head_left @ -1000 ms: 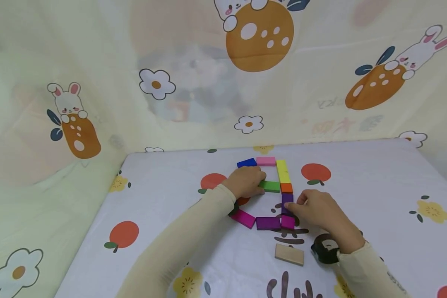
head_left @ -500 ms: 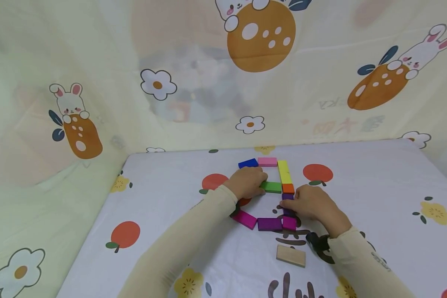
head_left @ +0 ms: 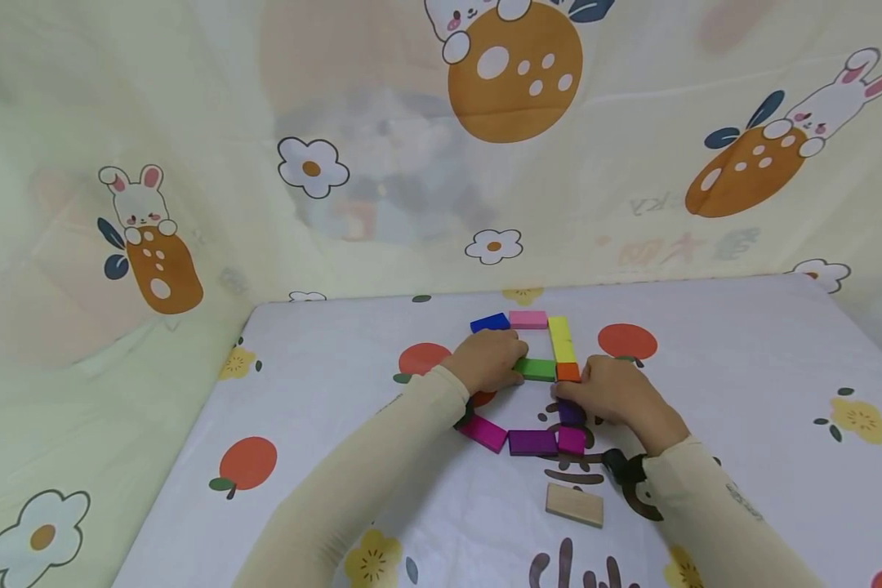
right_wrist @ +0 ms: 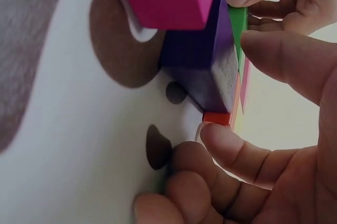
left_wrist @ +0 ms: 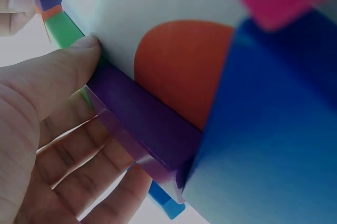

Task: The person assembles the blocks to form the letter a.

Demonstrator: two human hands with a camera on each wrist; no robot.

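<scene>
In the head view, wooden blocks form a loop on the table. My left hand (head_left: 488, 359) is at the left end of the green block (head_left: 536, 370). The left wrist view shows its thumb on the joint between green and a purple block (left_wrist: 145, 103), fingers curled along the opposite side. My right hand (head_left: 621, 392) straddles the loop's right side, its thumb over the upper end of the dark purple block (head_left: 572, 414). Its index fingertip touches the small orange block (right_wrist: 217, 118) in the right wrist view. A magenta block (head_left: 572, 441) adjoins the dark purple one.
Blue (head_left: 489, 322), pink (head_left: 527, 319) and yellow (head_left: 562, 339) blocks line the loop's far side. Nearer are a purple block (head_left: 532, 443) and a slanted magenta block (head_left: 485, 434). A plain wooden block (head_left: 574, 505) lies apart in front. A printed curtain (head_left: 382, 204) stands behind the table.
My right hand has slid away from me along the dark purple block to its joint with the orange one. My left hand keeps its place. The blocks look almost unmoved.
</scene>
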